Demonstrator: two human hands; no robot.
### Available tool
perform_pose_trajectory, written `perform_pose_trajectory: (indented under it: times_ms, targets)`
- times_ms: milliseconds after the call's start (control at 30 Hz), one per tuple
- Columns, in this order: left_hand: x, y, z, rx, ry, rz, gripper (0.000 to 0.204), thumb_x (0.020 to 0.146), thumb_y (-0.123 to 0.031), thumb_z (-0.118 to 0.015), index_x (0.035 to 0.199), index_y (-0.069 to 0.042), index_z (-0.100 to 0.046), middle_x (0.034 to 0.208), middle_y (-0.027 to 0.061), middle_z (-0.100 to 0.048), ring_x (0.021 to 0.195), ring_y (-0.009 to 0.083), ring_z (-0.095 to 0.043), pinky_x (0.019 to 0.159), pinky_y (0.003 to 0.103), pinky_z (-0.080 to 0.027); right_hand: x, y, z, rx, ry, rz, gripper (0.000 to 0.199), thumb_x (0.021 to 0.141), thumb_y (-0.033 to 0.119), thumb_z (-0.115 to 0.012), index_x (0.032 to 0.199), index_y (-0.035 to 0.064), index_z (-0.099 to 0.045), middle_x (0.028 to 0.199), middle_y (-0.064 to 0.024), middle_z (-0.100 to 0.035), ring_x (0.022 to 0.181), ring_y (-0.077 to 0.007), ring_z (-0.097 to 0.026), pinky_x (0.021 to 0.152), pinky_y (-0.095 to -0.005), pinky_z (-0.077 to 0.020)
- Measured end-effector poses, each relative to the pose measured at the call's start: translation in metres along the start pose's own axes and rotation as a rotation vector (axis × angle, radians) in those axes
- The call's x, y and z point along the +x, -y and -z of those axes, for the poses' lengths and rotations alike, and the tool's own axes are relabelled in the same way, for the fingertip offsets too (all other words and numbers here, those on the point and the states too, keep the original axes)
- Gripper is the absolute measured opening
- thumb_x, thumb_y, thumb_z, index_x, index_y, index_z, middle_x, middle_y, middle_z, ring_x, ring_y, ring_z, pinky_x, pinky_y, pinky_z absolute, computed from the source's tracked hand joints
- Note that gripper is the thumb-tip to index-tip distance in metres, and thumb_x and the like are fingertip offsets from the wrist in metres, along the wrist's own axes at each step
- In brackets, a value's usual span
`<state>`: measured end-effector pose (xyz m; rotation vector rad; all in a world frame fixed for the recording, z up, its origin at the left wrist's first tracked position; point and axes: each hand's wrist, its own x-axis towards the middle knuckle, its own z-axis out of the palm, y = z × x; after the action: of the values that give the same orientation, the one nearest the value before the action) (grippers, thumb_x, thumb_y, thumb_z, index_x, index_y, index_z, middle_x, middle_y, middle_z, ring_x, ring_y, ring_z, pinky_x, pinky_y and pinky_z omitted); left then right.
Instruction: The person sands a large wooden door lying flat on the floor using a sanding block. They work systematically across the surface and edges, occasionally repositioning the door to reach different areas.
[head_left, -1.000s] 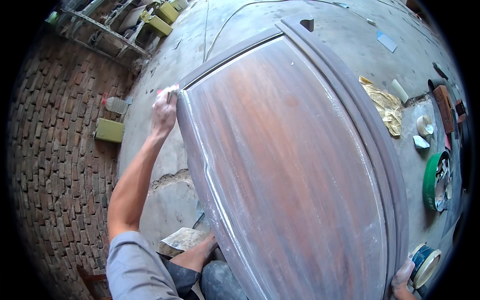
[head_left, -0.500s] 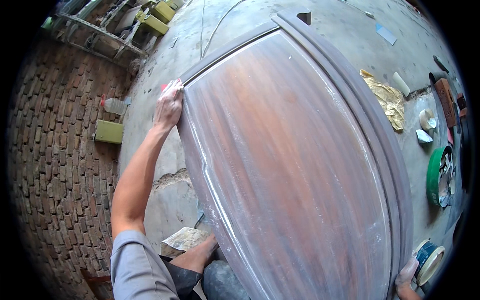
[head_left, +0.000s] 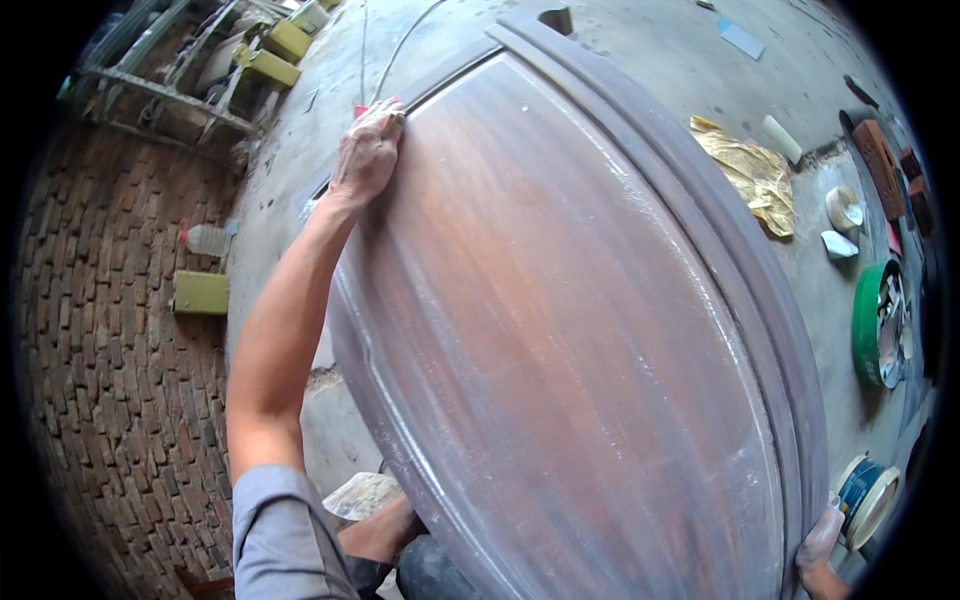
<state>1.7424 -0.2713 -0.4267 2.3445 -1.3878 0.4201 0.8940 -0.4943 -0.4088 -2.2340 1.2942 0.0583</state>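
Note:
A large brown wooden panel with a raised frame and whitish dust fills the middle, tilted in front of me. My left hand is closed on a small piece of red sandpaper, mostly hidden under the fingers. It presses at the panel's far left corner, along the groove beside the frame. At the lower right, my right hand grips the panel's outer edge; its fingertips are partly hidden.
A brick wall runs down the left, with a metal rack beyond it. A yellow-green can and a plastic bottle stand near it. To the right are crumpled gold paper, a green tub and a blue-and-white tin.
My left hand has moved from the panel's left edge up and right, onto its far left corner along the groove. My right hand keeps its grip; the view has shifted slightly.

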Motion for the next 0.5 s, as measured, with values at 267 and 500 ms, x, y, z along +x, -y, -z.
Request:
perform_pose_trajectory:
  times_ms: [267,500]
  targets:
    - [0.115,-0.055,-0.046,0.087,0.203,0.028,0.032,0.103,-0.026,-0.043,0.096,-0.001,-0.062,0.098,0.0263,-0.07,0.094,0.0437,-0.068,0.085,0.055,-0.051,0.005,-0.004,-0.008,0.016,0.034,0.033,0.048,0.113,0.028,-0.027,0.103,-0.0053,-0.06,0.086,-0.0157,-0.06,0.08,-0.0268,-0.057,0.077,-0.0403,-0.0455]
    - [0.052,-0.021,-0.023,0.109,0.099,0.089,0.037,0.106,-0.027,-0.038,0.104,-0.003,-0.065,0.101,0.0276,-0.069,0.101,0.0447,-0.067,0.093,0.05,-0.051,-0.008,-0.002,0.005,0.006,0.0,-0.007,0.047,0.113,0.028,-0.027,0.104,-0.005,-0.06,0.087,-0.0156,-0.06,0.082,-0.0265,-0.056,0.078,-0.04,-0.0451]
